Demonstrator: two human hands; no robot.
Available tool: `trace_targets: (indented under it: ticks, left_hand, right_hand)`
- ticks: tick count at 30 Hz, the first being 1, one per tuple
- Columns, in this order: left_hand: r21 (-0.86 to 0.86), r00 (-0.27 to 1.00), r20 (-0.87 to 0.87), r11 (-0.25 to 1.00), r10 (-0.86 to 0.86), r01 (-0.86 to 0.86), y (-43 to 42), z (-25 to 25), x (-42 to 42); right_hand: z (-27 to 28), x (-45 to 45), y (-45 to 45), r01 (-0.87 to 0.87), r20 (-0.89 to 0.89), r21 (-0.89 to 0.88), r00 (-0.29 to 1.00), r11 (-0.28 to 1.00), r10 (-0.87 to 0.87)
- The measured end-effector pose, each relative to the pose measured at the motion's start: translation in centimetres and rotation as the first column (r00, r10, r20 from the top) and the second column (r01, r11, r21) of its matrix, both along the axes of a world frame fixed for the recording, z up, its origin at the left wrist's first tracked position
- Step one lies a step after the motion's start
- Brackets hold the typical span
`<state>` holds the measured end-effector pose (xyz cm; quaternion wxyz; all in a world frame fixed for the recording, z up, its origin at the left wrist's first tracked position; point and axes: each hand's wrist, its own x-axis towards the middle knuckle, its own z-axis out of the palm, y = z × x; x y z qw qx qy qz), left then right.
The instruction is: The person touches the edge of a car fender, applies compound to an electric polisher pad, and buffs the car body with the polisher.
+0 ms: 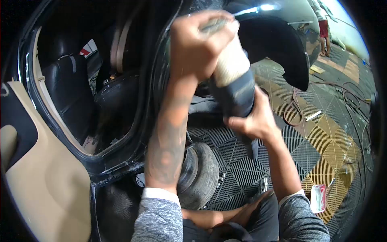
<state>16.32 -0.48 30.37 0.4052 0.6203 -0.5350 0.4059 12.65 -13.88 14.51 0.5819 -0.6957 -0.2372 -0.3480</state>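
A corded power tool (pixel 238 86) with a cream front section and a dark body is held up before me, tilted, its tail end pointing down. My left hand (pixel 197 44) is closed round its upper end, slightly blurred by motion. Lower down, my right hand (pixel 258 119) wraps round the dark body. The tool's working end is hidden behind my left hand, near the glossy black car fender (pixel 278 12). A thin cord leaves the tail end (pixel 252 151).
To the left, a car doorway shows a black seat (pixel 66 88), beside a beige door panel (pixel 52 181). A wheel (pixel 205 173) lies below. On the grated floor are a wrench (pixel 313 115), hoses (pixel 293 111) and a red-and-white tray (pixel 318 198). Another person (pixel 323 30) stands far right.
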Motion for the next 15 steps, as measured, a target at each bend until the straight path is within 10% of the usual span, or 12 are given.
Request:
trace_targets:
  ticks: [1,2,5,6,10,15]
  left_hand:
    - [0.072,0.982,0.186,0.996,0.042,-0.057,-1.0,1.5,0.7]
    - [0.104,0.986,-0.151,0.99,-0.078,0.094,-2.4,2.5,-1.0]
    - [0.091,0.927,-0.373,0.996,0.045,-0.011,-3.3,3.5,-2.7]
    - [0.129,0.93,0.357,0.981,0.093,-0.147,-1.9,3.9,-1.9]
    - [0.108,0.873,0.475,0.976,0.114,-0.187,3.7,0.2,-0.1]
    - [-0.013,0.992,0.012,0.992,0.128,-0.128,8.9,-6.6,-3.1]
  right_hand:
    - [0.7,0.2,-0.6,0.069,0.038,0.025,0.997,0.997,-0.07]
    - [1.2,0.5,-0.7,0.08,0.05,0.081,0.995,0.993,-0.085]
    - [1.4,1.3,-0.8,0.131,0.07,0.008,0.989,0.991,-0.131]
    - [1.1,1.1,-0.4,0.118,0.049,0.017,0.992,0.993,-0.118]
    - [-0.6,1.1,1.6,0.127,0.157,-0.112,0.982,0.986,-0.108]
    - [-3.9,0.6,3.6,0.056,0.091,-0.292,0.995,0.955,-0.03]
